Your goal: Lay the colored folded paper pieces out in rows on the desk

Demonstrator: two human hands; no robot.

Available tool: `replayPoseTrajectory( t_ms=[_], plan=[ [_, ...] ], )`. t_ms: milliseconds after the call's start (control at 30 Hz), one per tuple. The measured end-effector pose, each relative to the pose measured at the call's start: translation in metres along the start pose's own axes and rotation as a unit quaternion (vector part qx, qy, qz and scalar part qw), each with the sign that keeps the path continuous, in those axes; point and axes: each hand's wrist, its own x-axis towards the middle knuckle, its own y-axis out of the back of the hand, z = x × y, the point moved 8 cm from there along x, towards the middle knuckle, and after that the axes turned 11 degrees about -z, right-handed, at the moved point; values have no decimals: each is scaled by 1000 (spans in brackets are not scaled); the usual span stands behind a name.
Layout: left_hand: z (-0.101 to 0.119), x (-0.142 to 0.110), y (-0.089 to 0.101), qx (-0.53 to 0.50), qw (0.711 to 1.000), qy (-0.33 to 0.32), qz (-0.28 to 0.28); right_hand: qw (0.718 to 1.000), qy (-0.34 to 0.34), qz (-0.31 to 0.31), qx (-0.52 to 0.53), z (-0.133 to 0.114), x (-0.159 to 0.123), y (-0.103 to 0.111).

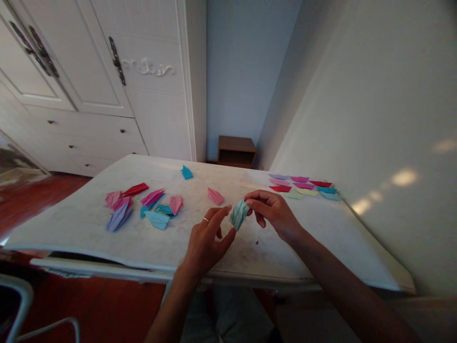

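Note:
Between my two hands is a pale blue-green folded paper piece, held up above the table. My left hand, with a ring on one finger, pinches its lower left side between thumb and fingertips. At its upper right edge, my right hand grips the paper with thumb and index finger. Just behind them a pink folded paper piece lies on the white table. Loosely heaped to the left are several more folded papers, among them a light blue one, a purple one and a red one.
A lone blue folded paper lies near the table's far edge. On the right, several flatter folded papers sit in rows, including a red one, beside the wall. Beyond stand a white wardrobe and a small brown cabinet.

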Motion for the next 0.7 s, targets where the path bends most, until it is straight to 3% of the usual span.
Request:
replayPoseTrajectory(
  t_ms=[200, 500, 700],
  plan=[
    [5, 0, -1, -13, 999, -35, -8, 1000, 4, 6, 29, 4, -8, -2],
    [-1, 2, 19, -100, 992, 31, 65, 994, -12, -62, 86, 15, -10, -18],
    [-5, 3, 8, -145, 985, 86, -26, 996, 10, -61, 62, 12, -5, -27]
  ],
)
